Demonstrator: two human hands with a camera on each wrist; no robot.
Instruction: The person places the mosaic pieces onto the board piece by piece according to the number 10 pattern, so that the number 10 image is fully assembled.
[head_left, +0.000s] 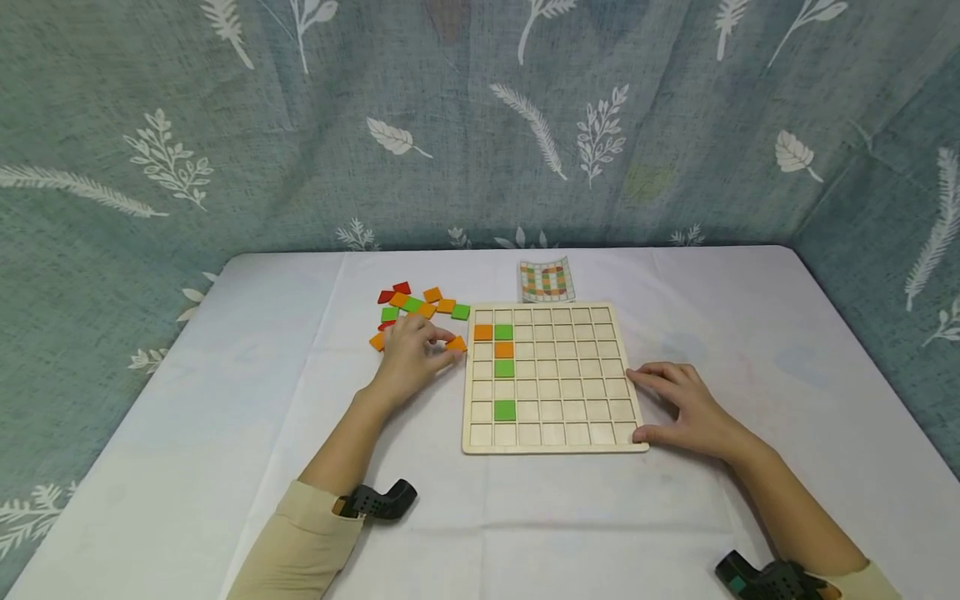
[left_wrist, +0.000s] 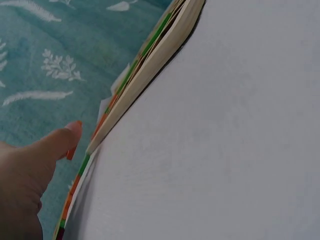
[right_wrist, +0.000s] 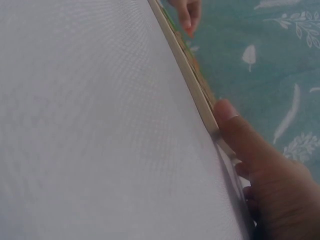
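Note:
My left hand (head_left: 408, 354) pinches an orange square tile (head_left: 456, 343) between thumb and fingers, just off the left edge of a wooden grid board (head_left: 566, 387). In the left wrist view the tile (left_wrist: 71, 153) shows under the thumb. A few tiles lie in the board's left columns: orange (head_left: 483, 332) and green (head_left: 503, 332) in one row, then orange (head_left: 504, 350) and green (head_left: 504, 368) below, and a lower green one (head_left: 505, 410). My right hand (head_left: 686, 408) rests against the board's right edge, fingers spread, thumb by the near corner.
Loose red, orange and green tiles (head_left: 413, 305) lie in a pile beyond my left hand, some partly hidden by it. A patterned card (head_left: 546, 281) lies behind the board. White cloth (head_left: 570, 517) covers the table, and a leaf-printed curtain (head_left: 465, 167) hangs behind it.

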